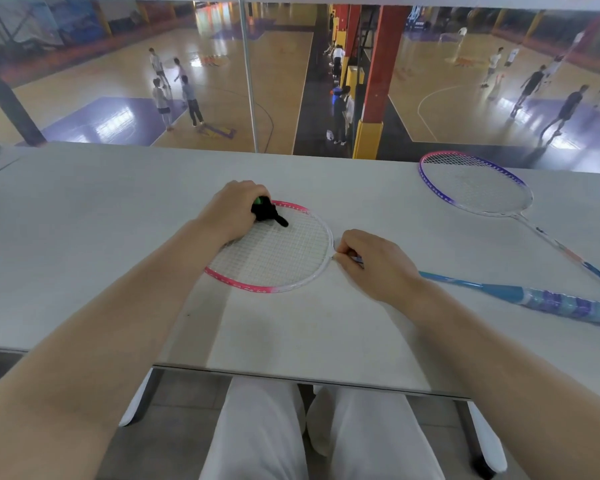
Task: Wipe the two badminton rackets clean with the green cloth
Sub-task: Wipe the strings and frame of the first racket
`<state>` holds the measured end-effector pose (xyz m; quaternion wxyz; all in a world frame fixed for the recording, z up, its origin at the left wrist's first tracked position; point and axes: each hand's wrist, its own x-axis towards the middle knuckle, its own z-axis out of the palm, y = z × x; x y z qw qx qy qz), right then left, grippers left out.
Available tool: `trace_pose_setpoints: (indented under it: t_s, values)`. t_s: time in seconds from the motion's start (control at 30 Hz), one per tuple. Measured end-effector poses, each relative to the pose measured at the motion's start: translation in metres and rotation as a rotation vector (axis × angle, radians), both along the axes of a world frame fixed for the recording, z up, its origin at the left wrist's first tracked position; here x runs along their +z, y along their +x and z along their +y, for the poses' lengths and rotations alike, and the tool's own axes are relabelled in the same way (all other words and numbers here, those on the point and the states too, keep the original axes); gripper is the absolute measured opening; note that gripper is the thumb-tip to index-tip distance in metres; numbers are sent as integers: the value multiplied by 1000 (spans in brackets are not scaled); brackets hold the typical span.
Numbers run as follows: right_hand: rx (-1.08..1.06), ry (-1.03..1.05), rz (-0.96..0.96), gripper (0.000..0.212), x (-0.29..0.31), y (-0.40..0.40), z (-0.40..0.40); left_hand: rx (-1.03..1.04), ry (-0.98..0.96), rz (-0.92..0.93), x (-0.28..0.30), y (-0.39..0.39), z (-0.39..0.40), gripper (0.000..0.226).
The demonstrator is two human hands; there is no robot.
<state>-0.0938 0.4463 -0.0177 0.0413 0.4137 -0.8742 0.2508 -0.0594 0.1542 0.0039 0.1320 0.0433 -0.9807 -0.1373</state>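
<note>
Pink and white, the nearer racket [274, 252] lies flat on the grey table [84, 237] at the centre of the frame, its head strung with a white grid. The rim is pink along the top and lower left and fades to white on the right, toward the throat. Its blue shaft and purple-wrapped handle run off to the lower right.

At the head's upper left, the left hand [234, 211] is clenched around the cloth [267, 214], which looks almost black with a small bright green patch showing by the knuckles. A dark tip of it touches the strings.

Just right of the head, the right hand [371, 261] pinches the throat, fingers closed on the shaft.

A second racket [475, 187], purple and white with a white grid, lies flat at the upper right of the frame, well apart from both hands, its shaft slanting toward the right edge.
</note>
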Motion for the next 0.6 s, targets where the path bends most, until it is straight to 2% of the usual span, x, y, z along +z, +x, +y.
trace_pose_setpoints:
  t_s: [0.13, 0.27, 0.6]
  values:
    - [-2, -9, 18, 15, -3, -3, 0, 22, -5, 12, 2, -19, 3, 30]
    - [-7, -7, 12, 14, -4, -4, -1, 20, -11, 11, -1, -17, 2, 34]
    - [-42, 14, -26, 16, 0, -1, -2, -110, 67, -19, 3, 55, 5, 44]
